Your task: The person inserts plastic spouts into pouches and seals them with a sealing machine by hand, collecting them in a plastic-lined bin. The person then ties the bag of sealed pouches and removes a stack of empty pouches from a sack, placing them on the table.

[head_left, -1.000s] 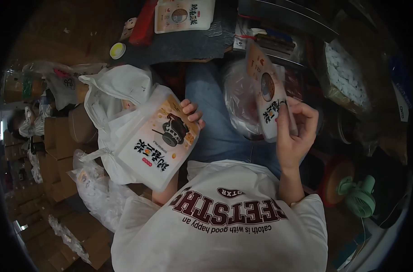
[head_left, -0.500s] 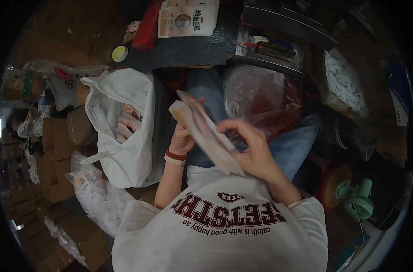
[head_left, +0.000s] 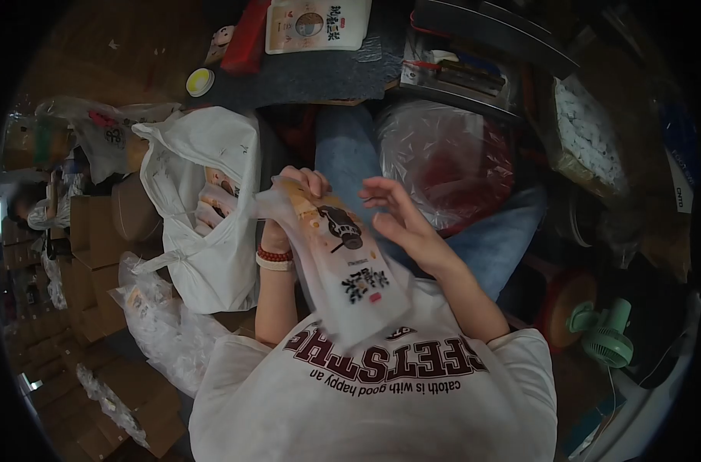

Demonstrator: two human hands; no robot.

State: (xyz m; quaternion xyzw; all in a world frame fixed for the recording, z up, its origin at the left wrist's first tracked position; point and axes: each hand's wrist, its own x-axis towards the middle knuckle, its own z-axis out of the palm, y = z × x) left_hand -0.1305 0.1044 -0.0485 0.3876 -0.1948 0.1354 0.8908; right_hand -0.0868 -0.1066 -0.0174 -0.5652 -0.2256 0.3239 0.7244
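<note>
My left hand, with a red bead bracelet at the wrist, is closed on the top end of a flat printed pouch. The pouch hangs in front of my shirt with its picture and lettering facing up; it overlaps other pale pouch layers, and how many cannot be made out. My right hand is held to the right of the pouch, apart from it, fingers spread and nothing in them. Left of my left hand stands a white woven sack, its mouth wide, with several printed pouches inside.
Ahead, a dark worktop carries more printed pouches, a red packet and a yellow-lidded jar. A metal machine stands right of it. Clear plastic covers a red stool. A green fan sits at right.
The pouches have swung from edge-on to face-up, lower and nearer my shirt. My right hand has come off them and opened; my left hand has shifted slightly left.
</note>
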